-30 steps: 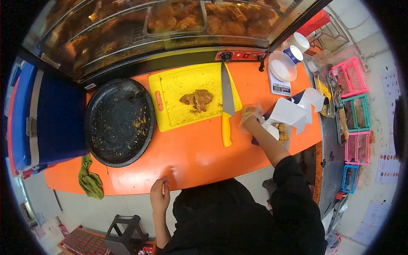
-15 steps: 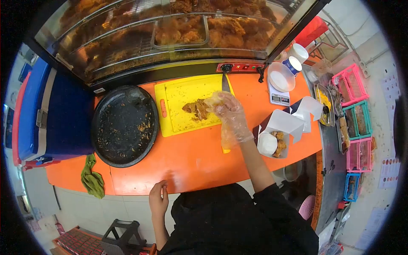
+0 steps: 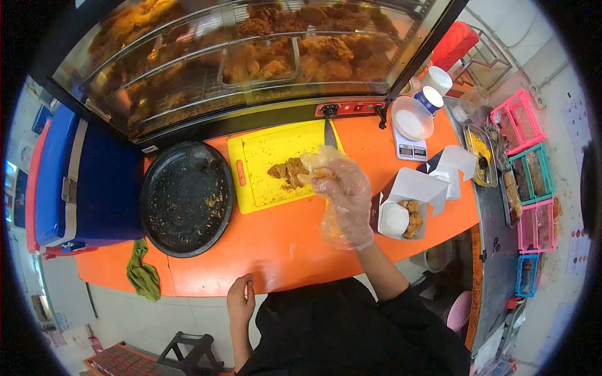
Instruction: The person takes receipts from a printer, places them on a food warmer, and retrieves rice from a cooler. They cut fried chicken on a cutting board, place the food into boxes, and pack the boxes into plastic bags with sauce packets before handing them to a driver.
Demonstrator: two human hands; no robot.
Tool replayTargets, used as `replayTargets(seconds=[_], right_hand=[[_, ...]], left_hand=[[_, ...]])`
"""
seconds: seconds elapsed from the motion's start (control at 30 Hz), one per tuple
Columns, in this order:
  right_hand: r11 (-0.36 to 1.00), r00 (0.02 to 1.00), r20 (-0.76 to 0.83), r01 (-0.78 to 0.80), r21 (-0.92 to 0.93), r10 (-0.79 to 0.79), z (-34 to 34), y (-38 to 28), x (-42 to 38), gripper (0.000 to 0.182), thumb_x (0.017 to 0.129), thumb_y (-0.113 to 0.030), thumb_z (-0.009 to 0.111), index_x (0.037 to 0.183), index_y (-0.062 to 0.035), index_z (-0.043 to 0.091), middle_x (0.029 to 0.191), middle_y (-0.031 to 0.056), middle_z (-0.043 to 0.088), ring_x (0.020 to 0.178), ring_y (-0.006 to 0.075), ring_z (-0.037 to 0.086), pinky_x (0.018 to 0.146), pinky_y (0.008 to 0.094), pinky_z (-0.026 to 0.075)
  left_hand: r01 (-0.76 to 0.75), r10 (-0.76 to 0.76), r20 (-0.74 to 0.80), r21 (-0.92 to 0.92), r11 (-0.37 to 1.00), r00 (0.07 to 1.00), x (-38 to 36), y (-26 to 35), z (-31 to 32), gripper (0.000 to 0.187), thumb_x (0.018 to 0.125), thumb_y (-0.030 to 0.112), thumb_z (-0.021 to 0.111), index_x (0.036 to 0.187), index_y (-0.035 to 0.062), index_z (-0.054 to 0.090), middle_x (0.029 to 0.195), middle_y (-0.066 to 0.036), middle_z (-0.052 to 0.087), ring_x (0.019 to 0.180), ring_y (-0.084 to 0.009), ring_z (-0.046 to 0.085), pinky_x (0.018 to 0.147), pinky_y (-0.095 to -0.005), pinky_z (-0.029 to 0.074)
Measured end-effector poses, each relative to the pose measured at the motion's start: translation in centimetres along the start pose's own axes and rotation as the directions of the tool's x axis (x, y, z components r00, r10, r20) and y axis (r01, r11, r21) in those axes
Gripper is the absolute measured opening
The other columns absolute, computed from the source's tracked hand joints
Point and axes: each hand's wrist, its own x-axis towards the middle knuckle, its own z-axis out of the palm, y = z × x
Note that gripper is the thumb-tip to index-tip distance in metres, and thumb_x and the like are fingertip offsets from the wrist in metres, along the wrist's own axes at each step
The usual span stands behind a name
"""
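Right hand [image 3: 342, 194], gloved, is pinching a chicken piece [image 3: 311, 168] above the board [image 3: 269, 156], frame centre. Left hand [image 3: 240, 302], fingers curled together, is resting on the counter [image 3: 282, 244] edge. Judgement: a firm grip is needed, since the loose glove could slip.

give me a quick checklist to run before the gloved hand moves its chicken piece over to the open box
1. Right hand in its plastic glove, fingers closed on a fried chicken piece: ok.
2. White takeaway box open, flaps up: ok.
3. Room in the box beside the rice portion and the chicken already inside: cannot tell.
4. Knife on the yellow cutting board, blade partly hidden behind the hand: cannot tell whether it is clear of the path.
5. Left hand at the orange counter edge, away from the board: ok.
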Motion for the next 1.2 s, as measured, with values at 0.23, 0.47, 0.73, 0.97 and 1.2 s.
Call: replayTargets(seconds=[0.23,0.47,0.73,0.97,1.2], right_hand=[[0.761,0.859,0.505,-0.382,0.524,0.084,5.9,-10.3,-4.1,0.022,0.080,-0.022,0.064,0.089,-0.0036,0.056,0.071,0.0115,0.059,0.070,0.0253,0.056,0.065,0.0406,0.045],[0.649,0.552,0.717,-0.366,0.667,-0.426,9.3,-11.2,-4.8,0.025,0.076,-0.026,0.070,0.085,-0.0037,0.065,0.089,0.0100,0.059,0.081,0.0206,0.056,0.073,0.0337,0.045],[0.878,0.583,0.753,-0.133,0.459,-0.306,7.5,-10.2,-4.7,0.033,0.084,-0.030,0.056,0.094,0.0013,0.057,0.085,0.0166,0.058,0.074,0.0295,0.056,0.065,0.0419,0.045],[0.921,0.985,0.065,-0.126,-0.368,0.161,-2.1,4.9,3.7,0.039,0.086,-0.027,0.056,0.117,-0.0044,0.049,0.108,0.0091,0.056,0.100,0.0189,0.054,0.086,0.0329,0.043],[-0.225,0.975,-0.021,0.031,-0.974,0.223,1.9,12.1,5.7,0.067,0.072,-0.059,0.056,0.125,-0.0189,0.047,0.119,0.0172,0.049,0.110,0.0313,0.049,0.094,0.0433,0.035]], left_hand=[[0.046,-0.052,0.062,0.089,0.995,0.997,-0.4,-0.9,0.8,0.014,0.081,0.001,0.050,0.092,-0.0013,0.059,0.084,-0.016,0.062,0.079,-0.0298,0.061,0.071,-0.0351,0.047],[-0.038,0.038,0.033,-0.015,0.999,0.999,-0.2,1.1,0.2,0.015,0.081,0.002,0.051,0.093,-0.0005,0.059,0.084,-0.015,0.061,0.079,-0.0296,0.061,0.071,-0.0354,0.047],[-0.050,0.047,0.061,0.044,0.998,0.997,-2.1,-1.1,0.1,0.015,0.081,0.003,0.051,0.094,-0.0016,0.058,0.085,-0.016,0.061,0.080,-0.0310,0.060,0.072,-0.0356,0.047],[0.027,-0.027,-0.016,0.030,0.999,1.000,-2.6,-0.6,-0.5,0.015,0.080,0.003,0.052,0.093,-0.0012,0.058,0.088,-0.017,0.061,0.082,-0.0323,0.060,0.073,-0.0359,0.047],[0.044,-0.045,0.010,0.043,0.998,0.999,-3.4,-1.5,-0.8,0.015,0.081,0.004,0.051,0.093,-0.0011,0.058,0.089,-0.018,0.061,0.083,-0.0342,0.059,0.073,-0.0375,0.047]])
